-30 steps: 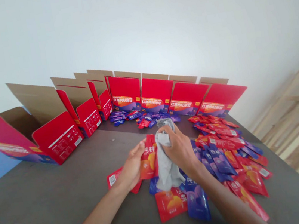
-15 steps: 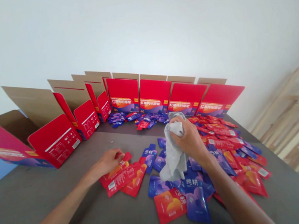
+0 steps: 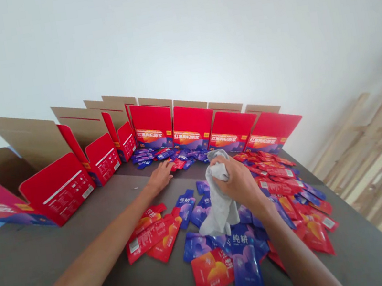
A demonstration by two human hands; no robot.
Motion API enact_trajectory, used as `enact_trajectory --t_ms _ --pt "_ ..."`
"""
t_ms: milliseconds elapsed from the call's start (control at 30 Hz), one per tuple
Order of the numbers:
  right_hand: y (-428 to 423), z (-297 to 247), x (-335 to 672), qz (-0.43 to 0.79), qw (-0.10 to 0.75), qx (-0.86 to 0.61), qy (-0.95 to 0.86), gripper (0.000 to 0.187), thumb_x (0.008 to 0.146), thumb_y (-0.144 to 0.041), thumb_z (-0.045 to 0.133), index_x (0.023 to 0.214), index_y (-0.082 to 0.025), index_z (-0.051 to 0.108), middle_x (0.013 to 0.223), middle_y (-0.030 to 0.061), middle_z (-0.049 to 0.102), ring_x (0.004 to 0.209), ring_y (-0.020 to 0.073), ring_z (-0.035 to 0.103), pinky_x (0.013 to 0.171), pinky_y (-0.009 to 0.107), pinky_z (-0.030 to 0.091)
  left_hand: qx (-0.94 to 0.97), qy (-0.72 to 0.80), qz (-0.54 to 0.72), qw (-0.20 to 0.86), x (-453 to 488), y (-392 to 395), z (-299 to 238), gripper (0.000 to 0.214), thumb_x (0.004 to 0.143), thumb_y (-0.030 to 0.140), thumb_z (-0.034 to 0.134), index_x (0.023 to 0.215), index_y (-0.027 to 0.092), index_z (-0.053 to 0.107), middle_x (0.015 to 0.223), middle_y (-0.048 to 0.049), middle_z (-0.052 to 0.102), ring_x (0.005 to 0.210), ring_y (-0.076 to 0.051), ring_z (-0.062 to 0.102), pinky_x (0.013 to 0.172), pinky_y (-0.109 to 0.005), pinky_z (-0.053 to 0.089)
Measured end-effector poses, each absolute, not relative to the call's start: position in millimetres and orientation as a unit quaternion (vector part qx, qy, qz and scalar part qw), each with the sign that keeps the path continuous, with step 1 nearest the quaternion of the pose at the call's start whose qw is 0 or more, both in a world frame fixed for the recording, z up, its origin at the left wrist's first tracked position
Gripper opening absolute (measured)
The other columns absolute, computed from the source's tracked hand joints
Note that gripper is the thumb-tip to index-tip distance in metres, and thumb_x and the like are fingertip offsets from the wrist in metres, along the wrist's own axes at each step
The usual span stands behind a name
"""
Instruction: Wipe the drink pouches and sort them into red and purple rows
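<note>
My right hand (image 3: 238, 185) is closed round a grey cloth (image 3: 219, 201) that hangs down over a heap of red and blue sachets (image 3: 286, 195) on the dark table (image 3: 68, 264). My left hand (image 3: 161, 176) is stretched far forward, fingers out flat, reaching the small pile of sachets (image 3: 175, 157) in front of the open boxes; it holds nothing. A few red sachets (image 3: 150, 231) lie under my left forearm. More red and blue sachets (image 3: 227, 258) lie near the front edge.
A row of open red cardboard boxes (image 3: 189, 131) with raised flaps stands along the table's back edge, curving round to the left (image 3: 56, 188). A white wall is behind. Wooden frames (image 3: 378, 157) lean at the right.
My left hand let go of the red sachets at the left and reached forward to the far pile by the boxes. My right hand stayed raised with the cloth.
</note>
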State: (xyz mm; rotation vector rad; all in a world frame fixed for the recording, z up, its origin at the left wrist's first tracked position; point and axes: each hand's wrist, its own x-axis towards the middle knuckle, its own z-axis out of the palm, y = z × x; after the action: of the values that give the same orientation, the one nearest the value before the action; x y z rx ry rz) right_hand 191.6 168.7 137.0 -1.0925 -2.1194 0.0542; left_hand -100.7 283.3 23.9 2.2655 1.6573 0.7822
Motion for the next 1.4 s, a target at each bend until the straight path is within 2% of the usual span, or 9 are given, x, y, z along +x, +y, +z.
enact_trajectory --t_ms 133,300,400,500,700,800,933,1233,1400 --pt "170 139 196 0.013 0.372 -0.433 -0.821 0.022 0.085 -0.018 0.061 0.105 -0.027 0.063 0.091 0.0021 0.065 0.079 0.022 0.061 0.067 0.028 0.04 0.791 0.551 0.254 0.077 -95 304 19 0.033 0.099 0.037 0.068 0.127 0.019 0.066 0.139 -0.0106 0.064 0.124 -0.028 0.063 0.105 -0.052 0.054" --pt "172 138 198 0.008 0.374 -0.435 -0.819 0.017 0.087 -0.02 0.06 0.102 -0.027 0.064 0.089 0.0024 0.065 0.076 0.0214 0.061 0.065 0.028 0.039 0.807 0.499 0.3 0.096 -92 306 32 0.018 0.1 0.034 0.064 0.107 0.018 0.069 0.12 -0.0092 0.069 0.114 -0.025 0.064 0.102 -0.047 0.053" --pt "173 136 196 0.006 0.369 -0.431 -0.823 0.02 0.086 -0.018 0.061 0.104 -0.027 0.064 0.089 0.0023 0.064 0.076 0.0214 0.061 0.065 0.028 0.04 0.809 0.442 0.356 0.152 -91 296 48 0.01 0.093 0.031 0.068 0.088 0.022 0.068 0.104 -0.0089 0.07 0.111 -0.026 0.062 0.108 -0.043 0.046" --pt "173 133 192 0.013 0.37 -0.426 -0.825 0.024 0.084 -0.015 0.06 0.105 -0.027 0.064 0.091 0.0024 0.065 0.077 0.0213 0.062 0.067 0.028 0.041 0.772 0.399 0.439 0.226 -86 278 58 0.018 0.088 0.039 0.076 0.089 0.023 0.067 0.101 -0.0076 0.071 0.108 -0.027 0.062 0.108 -0.04 0.044" --pt "166 129 178 0.044 0.428 -0.387 -0.816 0.021 0.086 -0.016 0.061 0.103 -0.027 0.063 0.099 0.0031 0.067 0.082 0.0217 0.065 0.071 0.029 0.046 0.558 0.364 0.627 0.403 -44 236 58 0.039 0.094 0.063 0.061 0.092 0.025 0.054 0.085 0.0003 0.069 0.08 -0.019 0.067 0.081 -0.032 0.055" --pt "159 125 168 0.047 0.457 -0.373 -0.806 0.02 0.088 -0.016 0.061 0.105 -0.028 0.063 0.106 0.0044 0.068 0.089 0.0227 0.067 0.073 0.03 0.048 0.452 0.331 0.666 0.493 -14 218 59 0.037 0.092 0.06 0.065 0.093 0.025 0.051 0.082 0.0019 0.071 0.073 -0.017 0.07 0.075 -0.031 0.057" --pt "154 117 157 0.036 0.407 -0.384 -0.828 0.024 0.089 -0.014 0.063 0.108 -0.029 0.064 0.112 0.005 0.068 0.09 0.0226 0.068 0.07 0.029 0.048 0.363 0.299 0.667 0.578 14 200 72 0.036 0.078 0.042 0.084 0.088 0.023 0.055 0.072 0.0044 0.068 0.064 -0.014 0.068 0.069 -0.026 0.056" --pt "153 113 153 0.041 0.268 -0.378 -0.885 0.02 0.091 -0.014 0.063 0.108 -0.025 0.064 0.109 0.005 0.068 0.084 0.0203 0.067 0.065 0.026 0.044 0.286 0.264 0.661 0.641 12 199 110 0.009 0.096 0.026 0.067 0.096 0.017 0.067 0.122 -0.0151 0.079 0.115 -0.026 0.074 0.106 -0.043 0.056" --pt "154 114 154 0.036 0.26 -0.382 -0.886 0.02 0.09 -0.015 0.064 0.106 -0.025 0.064 0.106 0.0046 0.067 0.081 0.0202 0.066 0.063 0.027 0.042 0.285 0.262 0.632 0.672 11 197 108 0.012 0.093 0.027 0.071 0.1 0.017 0.074 0.122 -0.0153 0.079 0.119 -0.028 0.074 0.108 -0.044 0.056"
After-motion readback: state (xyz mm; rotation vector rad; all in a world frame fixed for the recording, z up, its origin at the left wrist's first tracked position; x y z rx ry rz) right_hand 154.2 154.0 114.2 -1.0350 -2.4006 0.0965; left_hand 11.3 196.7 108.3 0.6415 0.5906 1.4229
